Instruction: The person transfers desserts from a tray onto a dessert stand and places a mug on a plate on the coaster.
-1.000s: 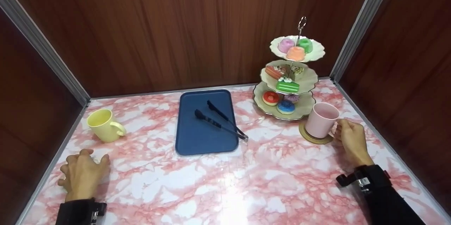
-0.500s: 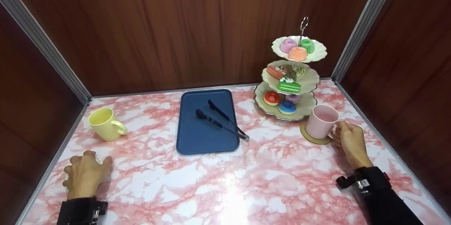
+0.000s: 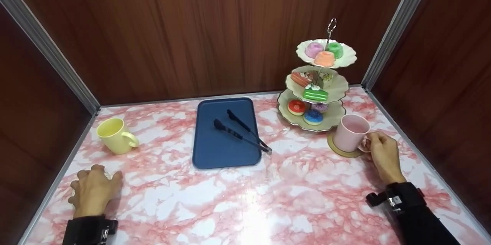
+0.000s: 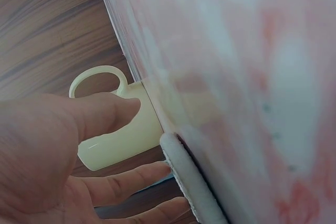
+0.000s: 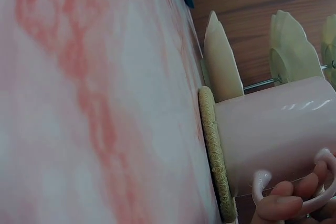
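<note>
At the right, the pink mug (image 3: 350,134) stands upright on a round woven coaster (image 3: 336,150), below the tiered stand. My right hand (image 3: 384,157) holds its handle, with fingers through the loop (image 5: 334,177) in the right wrist view. At the table's left side, my left hand (image 3: 94,189) is spread low over a pale, thick-edged coaster (image 4: 185,174). Its fingertips are right at that edge in the left wrist view, while the thumb stands apart; most of the coaster is hidden under the hand. Beyond it stands a yellow mug (image 3: 115,137), handle to the right.
A blue tray (image 3: 209,153) lies mid-table, with black-tipped tongs (image 3: 245,137) across it, their end over its right rim. The three-tier stand (image 3: 337,86) carries toy cakes and doughnuts behind the pink mug. Wood-grain panels (image 3: 230,34) enclose the table's back and sides.
The pink mug has settled slightly lower on its coaster, and more of its handle shows beside my right hand. My left hand stays nearly still; the view has shifted a little.
</note>
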`<state>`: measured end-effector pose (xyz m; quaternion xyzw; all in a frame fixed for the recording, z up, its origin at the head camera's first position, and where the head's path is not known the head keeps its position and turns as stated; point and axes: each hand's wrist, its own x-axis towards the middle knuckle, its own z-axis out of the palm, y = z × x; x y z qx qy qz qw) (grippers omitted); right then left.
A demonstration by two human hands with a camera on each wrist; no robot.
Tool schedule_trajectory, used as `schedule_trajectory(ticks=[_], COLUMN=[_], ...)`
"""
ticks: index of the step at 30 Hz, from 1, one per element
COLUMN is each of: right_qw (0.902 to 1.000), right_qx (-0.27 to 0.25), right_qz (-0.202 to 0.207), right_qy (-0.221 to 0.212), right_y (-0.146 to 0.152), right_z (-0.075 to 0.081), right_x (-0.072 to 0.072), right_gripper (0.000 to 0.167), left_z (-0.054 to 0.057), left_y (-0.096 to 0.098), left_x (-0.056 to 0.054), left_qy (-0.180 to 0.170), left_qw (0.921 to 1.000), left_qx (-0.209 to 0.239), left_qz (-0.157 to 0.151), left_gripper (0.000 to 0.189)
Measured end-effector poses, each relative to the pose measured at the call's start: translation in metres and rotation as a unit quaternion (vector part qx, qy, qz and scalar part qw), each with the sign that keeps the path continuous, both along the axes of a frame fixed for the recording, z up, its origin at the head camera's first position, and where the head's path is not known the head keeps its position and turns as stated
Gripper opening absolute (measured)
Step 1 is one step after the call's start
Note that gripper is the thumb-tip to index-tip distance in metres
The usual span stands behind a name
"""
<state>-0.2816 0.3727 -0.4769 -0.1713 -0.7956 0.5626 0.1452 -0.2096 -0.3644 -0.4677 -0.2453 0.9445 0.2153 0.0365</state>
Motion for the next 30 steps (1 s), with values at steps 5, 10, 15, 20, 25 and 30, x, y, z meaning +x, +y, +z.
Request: schedule_trajectory(ticks=[5, 10, 15, 20, 25, 30], right_qw=[0.9987, 0.9945, 0.9867, 0.9779, 0.9676, 0.9534], right_qx=[0.044, 0.09, 0.137, 0.173, 0.209, 0.249], right_qz=[-0.026, -0.051, -0.072, -0.058, -0.031, -0.006], right_qy=[0.001, 0.013, 0.051, 0.101, 0.139, 0.17], right_y=[0.0, -0.001, -0.001, -0.002, -0.003, -0.006], right_z=[0.0, 0.0, 0.003, 0.007, 0.011, 0.013], right_x=[-0.002, -0.001, 0.001, 0.002, 0.003, 0.002], right_gripper=[0.035, 0.03, 0.028, 0.032, 0.034, 0.041], left_z=[0.001, 0.0, 0.001, 0.003, 0.004, 0.002], left_y=[-0.001, -0.002, -0.003, -0.003, -0.002, 0.001], left_x=[-0.001, 0.001, 0.001, 0.0, 0.0, -0.001], left_qy=[-0.004, -0.007, -0.009, -0.011, -0.011, -0.006], left_qw=[1.0, 1.0, 0.9999, 0.9999, 0.9999, 0.9999], left_qx=[-0.002, 0.0, 0.0, -0.001, 0.0, -0.003], left_qz=[0.001, 0.004, 0.003, 0.002, -0.003, -0.009], left_gripper=[0.091, 0.092, 0.093, 0.093, 0.093, 0.091])
